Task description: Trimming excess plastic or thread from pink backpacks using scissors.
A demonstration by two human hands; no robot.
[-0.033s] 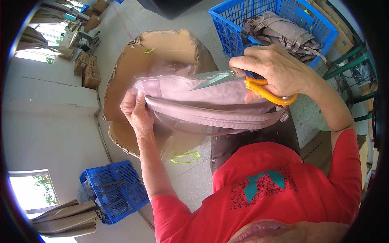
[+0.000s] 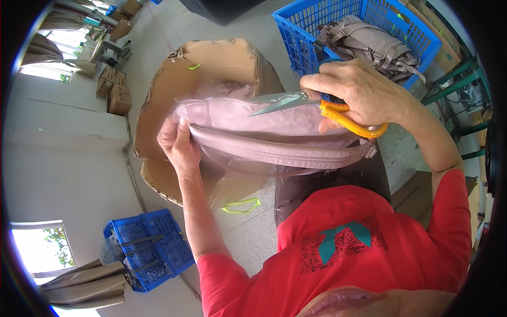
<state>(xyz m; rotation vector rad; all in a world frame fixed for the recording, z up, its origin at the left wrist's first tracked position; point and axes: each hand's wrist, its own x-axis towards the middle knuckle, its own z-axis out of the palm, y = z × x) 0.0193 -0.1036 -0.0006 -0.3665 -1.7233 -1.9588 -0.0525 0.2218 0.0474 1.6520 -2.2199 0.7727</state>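
1. The left hand (image 2: 178,143) is clamped on the left end of a pale pink bag (image 2: 264,134), held up between both hands.
2. The right hand (image 2: 355,91) grips orange-handled scissors (image 2: 317,105), blades resting on the bag's top.
3. A blue crate (image 2: 301,37) sits behind.

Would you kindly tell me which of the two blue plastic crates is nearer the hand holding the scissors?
The upper blue crate, holding grey-beige bags, sits just behind the right hand; the other crate lies far off, lower left.
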